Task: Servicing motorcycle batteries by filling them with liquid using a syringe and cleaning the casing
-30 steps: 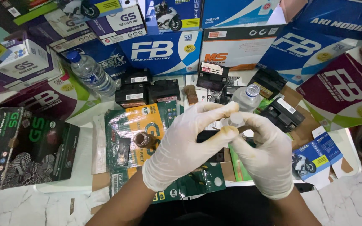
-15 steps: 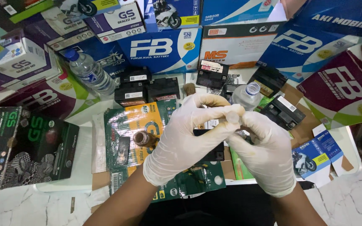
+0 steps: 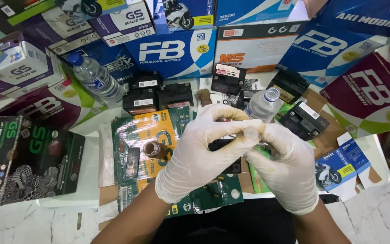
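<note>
Cardboard battery boxes (image 3: 172, 49) in blue, purple and white stand in a crowded row along the far side of the white table (image 3: 86, 180); before them lie several small black batteries (image 3: 156, 96), and on the left a plastic water bottle (image 3: 95, 79) lies on its side; a green and black box (image 3: 23, 158) lies at the near left; flat green and orange packaging (image 3: 152, 135) is spread in the middle, with a small brown cylinder (image 3: 152, 149) lying on it.

Both hands wear white gloves and meet above the middle of the table; the left hand (image 3: 197, 158) has its thumb and forefinger closed narrow on a small clear cap (image 3: 251, 132); the right hand (image 3: 287, 174) has its fingers curled in against the same place, touching the left fingertips, but what it grips I cannot tell, because the fingers hide it; the cap is held in the air, just near of an open clear bottle (image 3: 263, 105) which stands upright without a lid.

In my judgement the cap is small and smooth, and the gloves can slip on it; if it drops, it can be lost among the boxes and packaging below; the open bottle stands close behind the hands, so a careless knuckle can tip it and spill on the batteries.
</note>
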